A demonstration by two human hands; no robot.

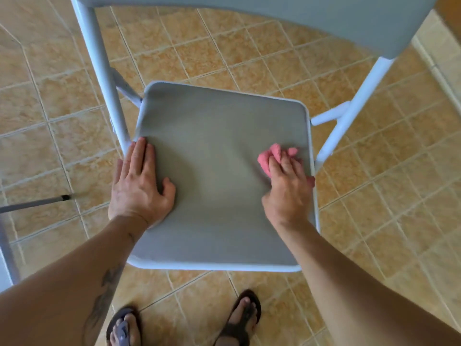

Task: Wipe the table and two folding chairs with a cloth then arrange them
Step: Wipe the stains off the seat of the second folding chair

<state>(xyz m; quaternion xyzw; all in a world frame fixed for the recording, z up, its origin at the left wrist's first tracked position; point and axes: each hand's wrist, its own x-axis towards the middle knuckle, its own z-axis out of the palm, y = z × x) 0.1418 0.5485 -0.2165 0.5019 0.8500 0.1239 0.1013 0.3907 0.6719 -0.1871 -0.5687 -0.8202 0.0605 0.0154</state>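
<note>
A folding chair stands unfolded right in front of me, its grey padded seat (217, 156) framed by white metal tubes, and its grey backrest (324, 18) runs along the top of the view. My left hand (139, 181) lies flat on the seat's left edge with straight fingers. On the right side of the seat, my right hand (287, 188) presses a crumpled pink cloth (270, 156) down with curled fingers. Most of the cloth is hidden under that hand. The table and the second chair are out of view.
Tan tiled floor (374, 196) surrounds the chair. A thin grey leg with a dark tip (37, 202) reaches in from the left edge. My feet in dark sandals (239, 318) stand just below the seat's front edge.
</note>
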